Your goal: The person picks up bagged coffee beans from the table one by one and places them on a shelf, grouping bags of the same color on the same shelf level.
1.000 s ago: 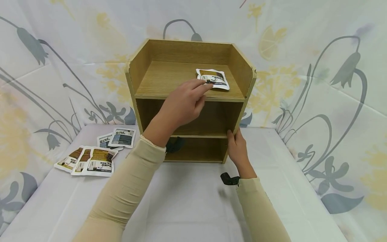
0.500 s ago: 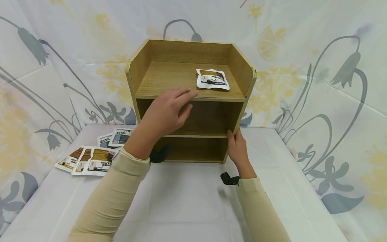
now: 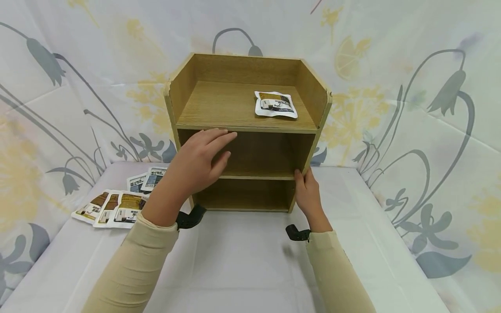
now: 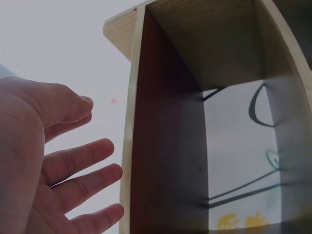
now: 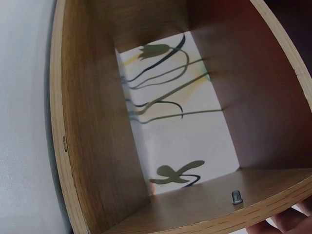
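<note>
A wooden shelf (image 3: 223, 104) with open compartments stands upright at the back of the table. One white and brown food pouch (image 3: 276, 104) lies on its top level, towards the right. My left hand (image 3: 195, 161) is in front of the shelf's left half, holding nothing, with its fingers apart and loosely bent. In the left wrist view those fingers (image 4: 92, 180) show beside a shelf edge. Low on the shelf's right side, my right hand (image 3: 307, 193) grips the side panel. Only some fingertips (image 5: 287, 222) appear in the right wrist view, outside the panel.
Several brown pouches (image 3: 127, 208) lie overlapped on the white table (image 3: 242, 252) at the left, with blue ones (image 3: 137, 183) behind them, partly covered by my left arm. Flowered cloth (image 3: 391, 87) hangs behind the shelf. A small metal peg (image 5: 237, 197) sticks out inside the lower compartment.
My left hand has drawn back from beside the pouch on top, moving down and to the left. The pouch stays where it was, and my right hand keeps its hold on the shelf.
</note>
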The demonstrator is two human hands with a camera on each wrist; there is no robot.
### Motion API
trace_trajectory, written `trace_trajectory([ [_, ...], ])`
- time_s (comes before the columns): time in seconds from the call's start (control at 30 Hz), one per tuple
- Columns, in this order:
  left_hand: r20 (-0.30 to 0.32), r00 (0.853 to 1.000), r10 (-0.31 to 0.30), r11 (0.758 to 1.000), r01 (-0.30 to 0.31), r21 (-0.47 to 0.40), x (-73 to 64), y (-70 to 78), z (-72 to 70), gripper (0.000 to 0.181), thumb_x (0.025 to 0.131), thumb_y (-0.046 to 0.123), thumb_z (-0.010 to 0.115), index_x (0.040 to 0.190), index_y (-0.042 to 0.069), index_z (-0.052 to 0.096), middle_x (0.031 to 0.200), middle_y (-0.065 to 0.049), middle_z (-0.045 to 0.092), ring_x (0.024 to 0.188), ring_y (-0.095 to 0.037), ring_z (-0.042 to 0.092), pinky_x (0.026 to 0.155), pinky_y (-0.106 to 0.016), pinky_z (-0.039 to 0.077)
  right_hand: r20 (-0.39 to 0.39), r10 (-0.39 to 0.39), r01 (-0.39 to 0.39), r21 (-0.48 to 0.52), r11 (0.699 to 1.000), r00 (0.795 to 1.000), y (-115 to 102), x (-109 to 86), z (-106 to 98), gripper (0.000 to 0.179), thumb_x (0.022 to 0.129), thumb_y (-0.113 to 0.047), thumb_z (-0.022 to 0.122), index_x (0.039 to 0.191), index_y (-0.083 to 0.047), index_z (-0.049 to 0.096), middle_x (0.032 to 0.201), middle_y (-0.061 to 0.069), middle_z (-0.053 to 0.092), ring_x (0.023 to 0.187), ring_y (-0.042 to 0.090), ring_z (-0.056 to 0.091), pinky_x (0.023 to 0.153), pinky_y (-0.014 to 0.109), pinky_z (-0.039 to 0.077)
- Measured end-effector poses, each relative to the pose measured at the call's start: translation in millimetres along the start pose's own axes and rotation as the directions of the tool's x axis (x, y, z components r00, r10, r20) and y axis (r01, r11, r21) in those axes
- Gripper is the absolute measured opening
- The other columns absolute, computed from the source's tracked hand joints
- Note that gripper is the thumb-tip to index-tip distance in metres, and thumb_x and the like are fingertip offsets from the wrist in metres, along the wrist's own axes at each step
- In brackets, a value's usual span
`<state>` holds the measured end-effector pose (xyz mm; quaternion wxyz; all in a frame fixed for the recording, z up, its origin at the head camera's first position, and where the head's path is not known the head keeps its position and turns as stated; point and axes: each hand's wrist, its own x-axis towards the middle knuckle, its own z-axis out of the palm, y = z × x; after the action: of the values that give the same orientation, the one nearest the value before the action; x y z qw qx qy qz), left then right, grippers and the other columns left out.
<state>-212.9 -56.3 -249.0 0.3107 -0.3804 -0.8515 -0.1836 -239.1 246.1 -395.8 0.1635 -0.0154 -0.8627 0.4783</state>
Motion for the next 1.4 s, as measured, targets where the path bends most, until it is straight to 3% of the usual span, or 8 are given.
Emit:
trace_trajectory([
  [0.43,-0.058,0.998,-0.032,0.999,0.032,-0.006,-28.1,-13.7,-3.9,0.041,0.09,0.013,0.064,0.129,0.004,0.061,0.127,-0.017,0.063,0.12,-0.034,0.058,0.103,-0.048,0.046,-0.005,0.003,-0.003,0.002,1.0,1.0,0,0.1,0,0.053,0.103,-0.045,0.03,0.146,-0.014,0.034,0.142,0.021,0.049,0.129,0.037,0.049,0.103,0.057,0.043],
  [0.93,0.003,0.988,-0.154,0.987,0.153,0.041,-54.8,-34.2,-6.0,0.039,0.09,0.013,0.064,0.128,0.006,0.062,0.123,-0.018,0.064,0.112,-0.038,0.061,0.094,-0.052,0.05,-0.001,0.002,-0.002,0.007,1.0,1.0,0,0.2,1,0.054,0.103,-0.045,0.03,0.146,-0.013,0.033,0.142,0.021,0.048,0.129,0.038,0.05,0.102,0.058,0.044],
  [1.23,0.057,0.982,-0.182,0.983,0.179,0.046,-70.4,-53.4,-4.0,0.035,0.091,0.012,0.062,0.124,0.004,0.063,0.119,-0.016,0.065,0.108,-0.036,0.063,0.092,-0.051,0.051,0.001,-0.003,0.003,0.01,1.0,1.0,0,-0.9,1,0.056,0.103,-0.046,0.03,0.149,-0.014,0.031,0.144,0.02,0.047,0.129,0.038,0.049,0.102,0.058,0.044],
  [1.4,0.086,0.975,-0.203,0.979,0.199,0.051,-77.9,-58.9,-2.8,0.026,0.091,0.013,0.062,0.115,0.003,0.067,0.109,-0.014,0.069,0.102,-0.034,0.065,0.087,-0.052,0.051,0.005,-0.004,0.003,0.011,1.0,1.0,1,-0.6,1,0.057,0.103,-0.048,0.03,0.149,-0.015,0.03,0.145,0.019,0.046,0.13,0.038,0.049,0.103,0.058,0.044],
])
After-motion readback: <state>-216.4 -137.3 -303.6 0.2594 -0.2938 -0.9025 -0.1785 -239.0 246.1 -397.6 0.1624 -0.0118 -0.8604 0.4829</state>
